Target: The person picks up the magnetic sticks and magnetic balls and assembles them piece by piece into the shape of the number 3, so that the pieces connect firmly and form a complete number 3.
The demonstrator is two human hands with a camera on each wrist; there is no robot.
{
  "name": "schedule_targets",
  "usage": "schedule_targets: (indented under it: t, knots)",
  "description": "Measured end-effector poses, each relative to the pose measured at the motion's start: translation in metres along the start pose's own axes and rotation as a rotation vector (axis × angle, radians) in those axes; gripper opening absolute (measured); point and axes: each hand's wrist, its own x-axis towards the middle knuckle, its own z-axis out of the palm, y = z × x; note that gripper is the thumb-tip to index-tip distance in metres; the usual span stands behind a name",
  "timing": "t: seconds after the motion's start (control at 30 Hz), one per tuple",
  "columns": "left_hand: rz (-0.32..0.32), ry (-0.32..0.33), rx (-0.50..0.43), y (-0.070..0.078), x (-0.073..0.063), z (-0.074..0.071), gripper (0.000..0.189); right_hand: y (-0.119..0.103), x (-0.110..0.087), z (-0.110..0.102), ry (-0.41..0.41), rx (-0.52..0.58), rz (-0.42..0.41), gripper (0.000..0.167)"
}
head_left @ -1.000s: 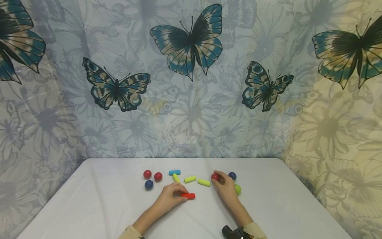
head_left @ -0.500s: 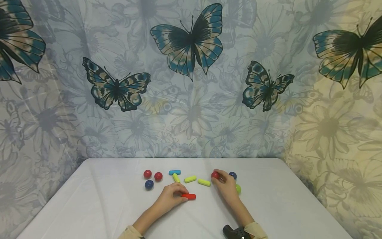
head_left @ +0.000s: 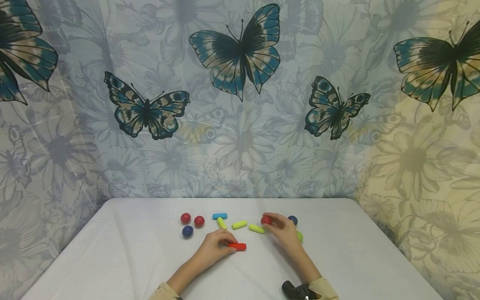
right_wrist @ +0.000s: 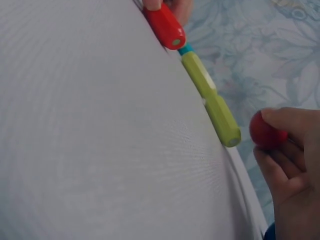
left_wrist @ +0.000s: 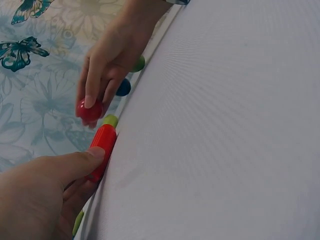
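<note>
My left hand (head_left: 215, 246) pinches a short red stick (head_left: 240, 247) between thumb and fingers, low over the front middle of the white table. In the left wrist view the thumb lies along the red stick (left_wrist: 103, 145). My right hand (head_left: 286, 233) holds a red ball (head_left: 266, 220) by the fingertips, just past the right end of a yellow-green stick (head_left: 256, 228). The right wrist view shows thumb and fingers around the red ball (right_wrist: 266, 131). Two more yellow-green sticks, one in the middle (head_left: 239, 225) and one tilted (head_left: 221, 223), lie beyond my left hand.
A blue stick (head_left: 219, 216) lies at the back. To the left sit two red balls (head_left: 199, 221) and a dark blue ball (head_left: 187, 231). Behind my right hand are another dark blue ball (head_left: 293, 220) and a partly hidden green ball (head_left: 299, 236). A patterned butterfly cloth (head_left: 240, 166) hangs behind the table.
My right hand has shifted slightly left with the red ball, toward the nearest yellow-green stick. The left hand keeps its pinch on the red stick and has hardly moved.
</note>
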Motion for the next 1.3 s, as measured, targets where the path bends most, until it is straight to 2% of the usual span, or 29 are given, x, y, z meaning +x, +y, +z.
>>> schedule_targets:
  t: [0.37,0.6,0.77,1.13,1.3]
  knots:
    - [0.008,-0.009,0.015,-0.0008,0.0006,-0.0004,0.016,-0.0013,0.0001,-0.0059,-0.182,0.019,0.007,0.038]
    - [-0.014,-0.016,0.009,0.0003,0.0005,-0.0008,0.017,-0.0007,0.0013,-0.0083,-0.355,0.021,0.051,0.041]
    - [0.013,-0.002,0.014,0.0000,0.0004,-0.0006,0.017,-0.0021,0.0011,-0.0078,-0.474,0.050,0.066,0.044]
    - [-0.011,0.013,-0.060,0.0005,0.0002,0.0008,0.019,0.0006,0.0005,-0.0053,-0.607,0.021,0.039,0.040]
    - [-0.007,0.011,-0.022,0.0001,0.0011,0.0006,0.017,0.0013,0.0004,-0.0043,-0.645,0.027,0.004,0.041]
